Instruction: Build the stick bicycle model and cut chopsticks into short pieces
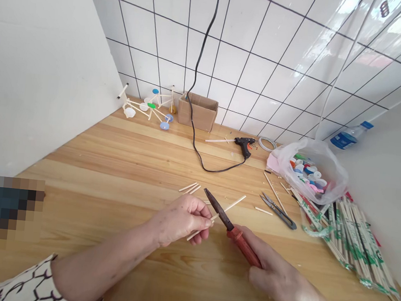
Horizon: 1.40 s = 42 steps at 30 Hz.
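Observation:
Between the fingertips of my left hand (188,219) is a thin wooden stick (235,202), which slants up to the right. My right hand (270,267) is wrapped round the red handle of a knife-like tool (244,245). Its dark, narrow blade points up and left and crosses the stick just right of my left fingertips. Whether the blade presses on the stick cannot be made out. Several short cut sticks (187,186) lie on the wooden table just beyond my left hand.
A black glue gun (244,145) with its cord, a cardboard box (197,112) and a stick-and-cap model (151,106) stand toward the tiled wall. At the right are snips (279,212), a bag of bottle caps (310,173), wrapped chopsticks (362,242) and a bottle (350,136).

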Each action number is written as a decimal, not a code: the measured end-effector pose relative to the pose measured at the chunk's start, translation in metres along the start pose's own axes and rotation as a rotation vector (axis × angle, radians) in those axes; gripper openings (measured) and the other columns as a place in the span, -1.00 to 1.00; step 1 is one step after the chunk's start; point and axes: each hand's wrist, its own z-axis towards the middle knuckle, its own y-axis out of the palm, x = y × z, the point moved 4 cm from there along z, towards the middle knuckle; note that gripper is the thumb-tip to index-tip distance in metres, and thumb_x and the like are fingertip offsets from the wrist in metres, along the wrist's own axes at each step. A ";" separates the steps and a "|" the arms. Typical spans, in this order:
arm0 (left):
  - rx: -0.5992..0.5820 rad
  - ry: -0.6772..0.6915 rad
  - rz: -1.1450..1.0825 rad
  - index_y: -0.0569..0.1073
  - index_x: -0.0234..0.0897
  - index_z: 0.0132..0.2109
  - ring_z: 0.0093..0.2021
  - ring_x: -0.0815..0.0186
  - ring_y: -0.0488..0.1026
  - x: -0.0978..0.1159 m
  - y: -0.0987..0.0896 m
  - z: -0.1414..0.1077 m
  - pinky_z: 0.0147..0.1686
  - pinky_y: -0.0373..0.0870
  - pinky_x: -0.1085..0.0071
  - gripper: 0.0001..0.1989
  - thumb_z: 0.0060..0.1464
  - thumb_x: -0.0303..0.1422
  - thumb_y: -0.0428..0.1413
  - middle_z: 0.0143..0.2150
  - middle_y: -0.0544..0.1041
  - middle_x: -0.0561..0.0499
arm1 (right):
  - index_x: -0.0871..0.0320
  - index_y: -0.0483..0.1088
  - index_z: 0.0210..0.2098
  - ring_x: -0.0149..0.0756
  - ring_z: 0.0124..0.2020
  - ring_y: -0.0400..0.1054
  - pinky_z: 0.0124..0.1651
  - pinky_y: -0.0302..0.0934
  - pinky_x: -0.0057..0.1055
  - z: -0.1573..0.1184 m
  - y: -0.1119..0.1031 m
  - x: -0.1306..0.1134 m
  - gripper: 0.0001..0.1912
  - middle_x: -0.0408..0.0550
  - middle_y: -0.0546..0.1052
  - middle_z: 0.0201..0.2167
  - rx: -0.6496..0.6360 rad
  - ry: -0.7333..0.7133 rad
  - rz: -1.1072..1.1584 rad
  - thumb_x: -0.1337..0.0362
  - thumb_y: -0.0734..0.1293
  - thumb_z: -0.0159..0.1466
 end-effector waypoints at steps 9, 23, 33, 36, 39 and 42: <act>-0.008 0.002 0.004 0.34 -0.36 -0.53 -0.68 0.44 0.31 -0.001 0.001 -0.001 -0.63 0.24 0.48 -0.84 -0.16 -0.36 0.15 -0.66 0.44 0.04 | 0.13 0.09 0.17 -0.21 0.15 0.10 0.16 -0.01 -0.33 0.001 -0.002 -0.004 -0.27 -0.06 0.35 0.02 0.010 0.005 -0.021 0.57 0.13 -0.01; 0.008 -0.001 0.009 0.34 -0.35 -0.52 -0.67 0.44 0.32 0.001 0.001 -0.003 -0.62 0.25 0.48 -0.85 -0.16 -0.37 0.14 -0.65 0.44 0.05 | 0.11 0.06 0.18 -0.24 0.15 0.11 0.17 -0.01 -0.34 0.000 -0.001 -0.002 -0.25 -0.08 0.35 0.03 0.021 0.007 -0.038 0.58 0.13 -0.01; 0.022 -0.005 0.002 0.33 -0.34 -0.49 -0.67 0.44 0.33 0.001 0.000 -0.002 -0.62 0.26 0.48 -0.85 -0.17 -0.37 0.16 -0.65 0.45 0.06 | 0.14 0.06 0.18 -0.23 0.13 0.16 0.18 -0.01 -0.32 0.002 0.003 0.001 -0.24 -0.04 0.31 0.09 0.031 -0.029 0.037 0.57 0.12 -0.04; 0.014 0.000 0.015 0.34 -0.35 -0.51 -0.66 0.44 0.33 0.002 0.000 -0.001 -0.62 0.25 0.48 -0.83 -0.19 -0.34 0.17 -0.65 0.44 0.05 | 0.14 0.10 0.15 -0.22 0.13 0.15 0.17 0.01 -0.32 0.001 0.001 -0.003 -0.27 -0.05 0.35 0.02 0.040 -0.009 0.004 0.58 0.12 -0.04; 0.006 0.010 0.010 0.34 -0.35 -0.53 -0.65 0.43 0.33 0.003 0.000 -0.002 -0.62 0.24 0.48 -0.80 -0.21 -0.32 0.19 -0.65 0.44 0.05 | 0.13 0.16 0.10 -0.20 0.14 0.13 0.16 0.02 -0.32 0.000 0.000 -0.007 -0.31 -0.05 0.36 0.00 0.049 0.011 -0.032 0.58 0.12 -0.04; 0.005 0.001 0.010 0.33 -0.34 -0.54 -0.66 0.44 0.32 0.002 0.000 -0.002 -0.62 0.24 0.48 -0.80 -0.21 -0.32 0.19 -0.65 0.43 0.05 | 0.14 0.15 0.10 -0.19 0.15 0.11 0.16 0.01 -0.31 0.001 0.000 -0.010 -0.30 -0.04 0.36 0.00 0.044 0.001 -0.039 0.58 0.12 -0.05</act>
